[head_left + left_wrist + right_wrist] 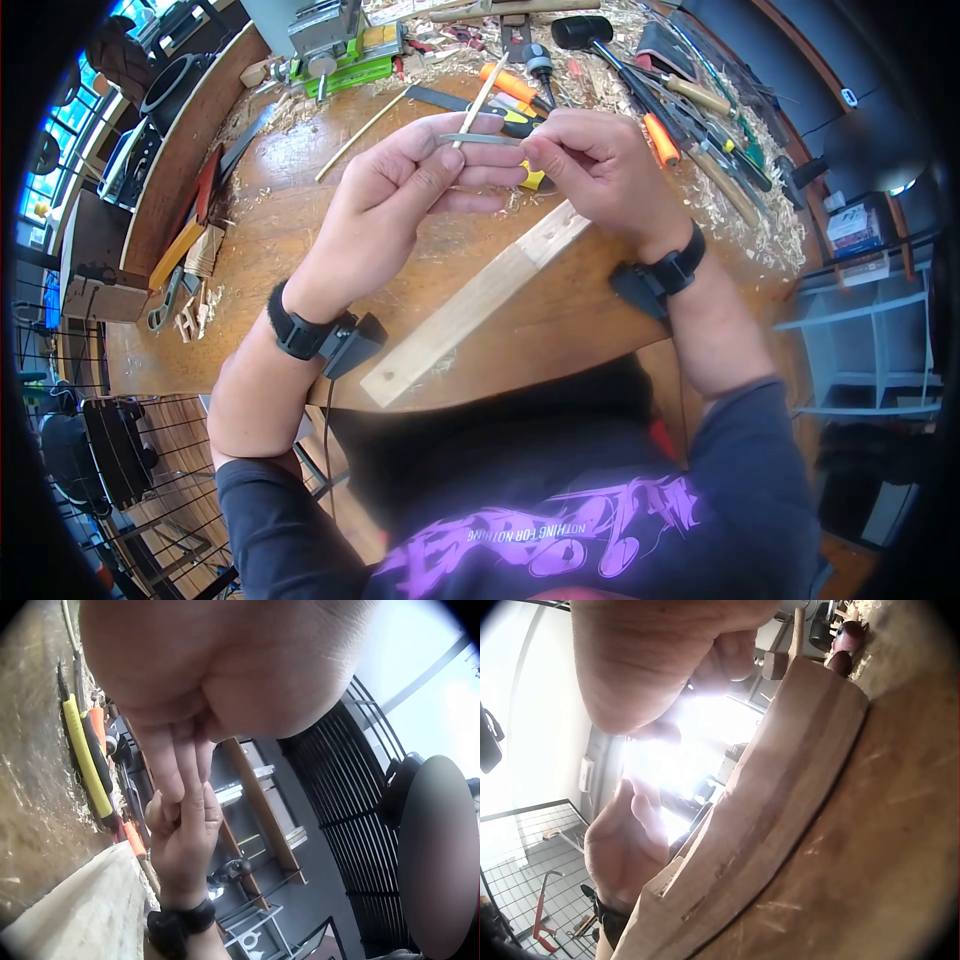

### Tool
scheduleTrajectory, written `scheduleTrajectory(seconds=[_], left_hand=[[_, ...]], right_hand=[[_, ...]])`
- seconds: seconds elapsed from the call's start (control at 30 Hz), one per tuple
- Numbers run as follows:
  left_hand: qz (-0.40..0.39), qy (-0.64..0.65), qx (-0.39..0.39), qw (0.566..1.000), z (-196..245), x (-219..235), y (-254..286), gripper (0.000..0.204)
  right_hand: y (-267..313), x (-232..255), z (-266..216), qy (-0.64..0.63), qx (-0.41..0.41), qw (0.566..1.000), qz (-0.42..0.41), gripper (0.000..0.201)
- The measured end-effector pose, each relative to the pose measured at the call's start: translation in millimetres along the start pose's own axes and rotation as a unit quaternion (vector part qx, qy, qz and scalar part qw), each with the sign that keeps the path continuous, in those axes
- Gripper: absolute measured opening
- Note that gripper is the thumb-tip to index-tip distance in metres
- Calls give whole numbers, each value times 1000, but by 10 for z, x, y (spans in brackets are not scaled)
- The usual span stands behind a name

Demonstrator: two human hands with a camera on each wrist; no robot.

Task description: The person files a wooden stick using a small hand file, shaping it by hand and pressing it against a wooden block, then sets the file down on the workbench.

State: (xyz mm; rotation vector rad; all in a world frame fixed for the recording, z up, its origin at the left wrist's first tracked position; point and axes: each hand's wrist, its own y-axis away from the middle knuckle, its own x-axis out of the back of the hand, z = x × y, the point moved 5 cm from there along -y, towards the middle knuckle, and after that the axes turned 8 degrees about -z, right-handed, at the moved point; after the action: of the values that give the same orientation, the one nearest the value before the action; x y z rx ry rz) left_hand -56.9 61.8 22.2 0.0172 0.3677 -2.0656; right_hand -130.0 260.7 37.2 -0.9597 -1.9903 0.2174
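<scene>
Over the bench, my left hand (pixel 395 195) holds a thin pale wooden stick (pixel 484 98), its thumb pressing the lower end against the fingers. A narrow grey strip (pixel 482 139) crosses the stick close to that thumb. Its right end is pinched between the thumb and forefinger of my right hand (pixel 612 172). Below both hands a long pale wooden board (pixel 450 322) lies slantwise on the bench. The right wrist view shows this board (pixel 761 791) from the side, and the fingers there are washed out by glare.
Wood shavings, a black mallet (pixel 583 32), orange-handled tools (pixel 660 138) and a yellow-and-black tool (pixel 536 178) lie across the back of the wooden bench (pixel 265 250). A green-based vise (pixel 340 70) stands at back left. Another thin stick (pixel 360 137) lies nearby.
</scene>
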Motion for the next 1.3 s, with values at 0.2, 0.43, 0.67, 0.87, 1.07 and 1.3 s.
scheduleTrajectory(seconds=[0.2,0.43,0.67,0.87,1.07,1.3], left_hand=[[4,5,-15,1000,-38,23,-13,36],[-2,9,-46,999,-40,27,-9,33],[23,-32,-59,998,-52,63,-2,31],[21,-51,-43,998,-27,49,6,35],[30,-64,-22,997,-1,56,9,34],[43,-42,-26,998,-60,73,21,27]], right_hand=[[-9,6,-10,11,-10,1000,23,12],[-17,-3,-20,21,1,1000,15,12],[-11,-15,1,12,19,999,34,14],[-17,-9,4,17,14,999,32,16],[-16,-6,8,16,14,999,33,18],[-17,-5,0,22,11,999,31,17]])
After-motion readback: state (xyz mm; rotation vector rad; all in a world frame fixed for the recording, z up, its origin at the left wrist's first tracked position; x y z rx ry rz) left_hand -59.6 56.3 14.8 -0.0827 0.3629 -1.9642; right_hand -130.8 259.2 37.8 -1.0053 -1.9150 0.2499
